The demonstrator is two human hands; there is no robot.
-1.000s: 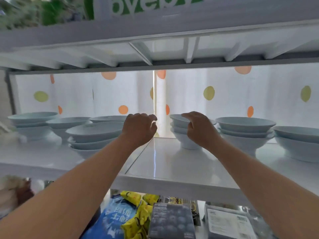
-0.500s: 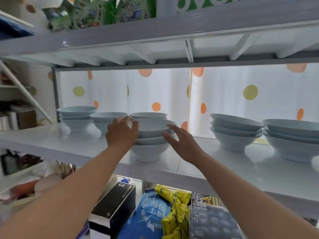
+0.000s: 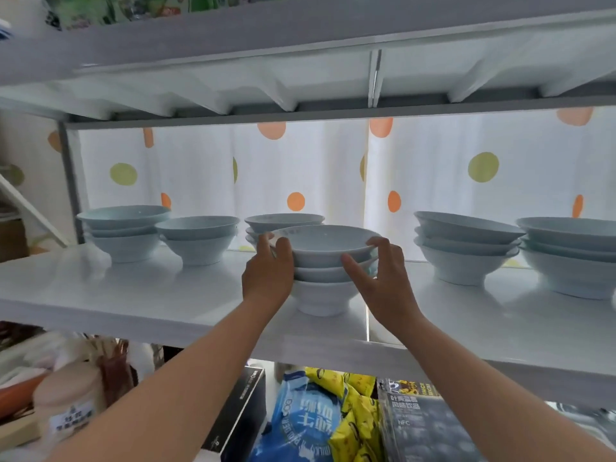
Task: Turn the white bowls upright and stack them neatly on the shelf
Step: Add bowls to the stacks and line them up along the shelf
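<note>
White top bowl sat upright on its stack at the front middle of the shelf, squarely between my hands: left hand curled on its left rim, right hand pinching its right rim, both equally near, I judged.

Spotted curtain and packaged goods.
Curtain beyond left hand and right hand; black box below the left, blue bag between, yellow packet and dark packet below the right.

Both arms raised fwd, L grip & R grip curled inward.
</note>
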